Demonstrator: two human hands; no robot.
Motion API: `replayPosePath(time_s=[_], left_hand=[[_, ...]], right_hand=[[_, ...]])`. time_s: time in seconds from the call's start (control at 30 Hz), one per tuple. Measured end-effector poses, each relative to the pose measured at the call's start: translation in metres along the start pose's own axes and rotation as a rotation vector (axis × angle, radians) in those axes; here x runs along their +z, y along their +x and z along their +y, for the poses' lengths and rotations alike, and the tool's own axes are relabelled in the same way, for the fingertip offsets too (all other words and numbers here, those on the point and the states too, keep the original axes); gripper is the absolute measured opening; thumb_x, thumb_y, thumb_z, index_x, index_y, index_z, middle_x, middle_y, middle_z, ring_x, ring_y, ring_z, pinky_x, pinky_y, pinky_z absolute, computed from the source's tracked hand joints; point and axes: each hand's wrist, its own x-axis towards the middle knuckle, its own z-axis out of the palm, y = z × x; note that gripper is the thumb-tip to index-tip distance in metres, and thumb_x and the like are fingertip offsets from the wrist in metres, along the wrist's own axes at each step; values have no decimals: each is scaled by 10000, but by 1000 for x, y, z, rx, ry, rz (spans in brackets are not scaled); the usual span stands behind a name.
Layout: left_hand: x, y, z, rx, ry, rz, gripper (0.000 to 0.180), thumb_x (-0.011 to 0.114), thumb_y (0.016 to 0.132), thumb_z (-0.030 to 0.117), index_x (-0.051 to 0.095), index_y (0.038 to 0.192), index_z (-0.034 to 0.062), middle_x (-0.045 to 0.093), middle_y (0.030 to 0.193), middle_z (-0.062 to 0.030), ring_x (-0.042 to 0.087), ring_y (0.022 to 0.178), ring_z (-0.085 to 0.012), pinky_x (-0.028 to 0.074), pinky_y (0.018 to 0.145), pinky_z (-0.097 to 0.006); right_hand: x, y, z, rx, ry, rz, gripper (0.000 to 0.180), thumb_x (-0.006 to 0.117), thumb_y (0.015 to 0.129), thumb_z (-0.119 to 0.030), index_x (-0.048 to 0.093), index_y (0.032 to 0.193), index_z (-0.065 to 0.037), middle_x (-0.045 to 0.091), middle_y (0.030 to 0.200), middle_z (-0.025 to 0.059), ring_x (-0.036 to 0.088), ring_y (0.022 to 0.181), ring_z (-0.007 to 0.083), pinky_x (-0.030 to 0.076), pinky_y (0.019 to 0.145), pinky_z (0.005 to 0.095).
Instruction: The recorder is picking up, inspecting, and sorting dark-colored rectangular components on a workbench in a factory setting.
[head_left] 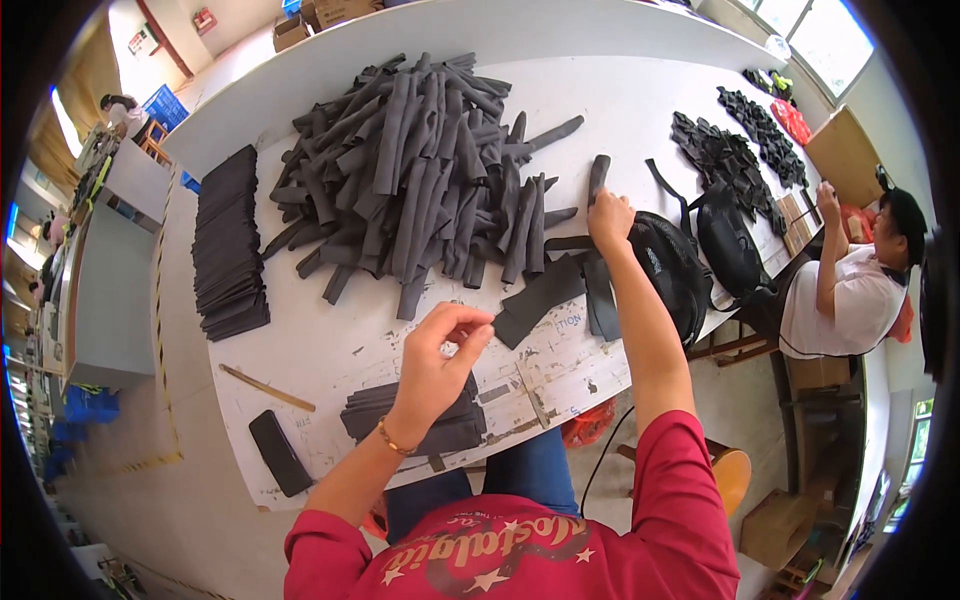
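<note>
With the right hand (609,217) gripping one dark foam strip (597,180) beside the heaped pile (420,170) and the left hand (440,350) pinched empty, a careless tug might topple neighbouring strips.

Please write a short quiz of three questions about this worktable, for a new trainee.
1. True or false: the right hand grasps a rolled dark tube near the big pile of tubes.
2. Which thing lies closest to the table's near left corner?
A. flat black phone-like slab
B. wooden stick
C. neat stack of flat dark sheets
3. Fill in: the left hand hovers with pinched fingers above a small stack of dark flat ____.

Key: 1 true; 2 A; 3 pieces.
</note>
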Motion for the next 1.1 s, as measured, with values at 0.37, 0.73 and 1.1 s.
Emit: replayPosePath(time_s=[0.37,0.73,1.1], left_hand=[[37,-8,-38,-458,-533,268,265,743,874,170,633,1023,-20,678,849,-35,604,726,-83,484,686,-209],[15,-55,-10,-553,-652,335,245,502,1021,241,491,1095,7,660,858,-154,642,576,-202,524,487,-287],[-22,-70,-1,-582,-970,292,307,596,974,195,554,1243,53,619,1184,-96,654,1025,-317,584,835,-437]], right_hand=[[-159,-209,-83,-716,951,55,255,697,777,-27,637,1023,-53,644,859,110,613,786,293,505,700,388],[-38,-179,-10,-268,-199,-59,167,568,832,-140,697,868,-39,636,917,103,609,884,251,490,733,356],[-99,-189,4,-194,442,-184,272,641,769,-9,467,975,17,574,1032,236,596,889,419,492,759,473]])
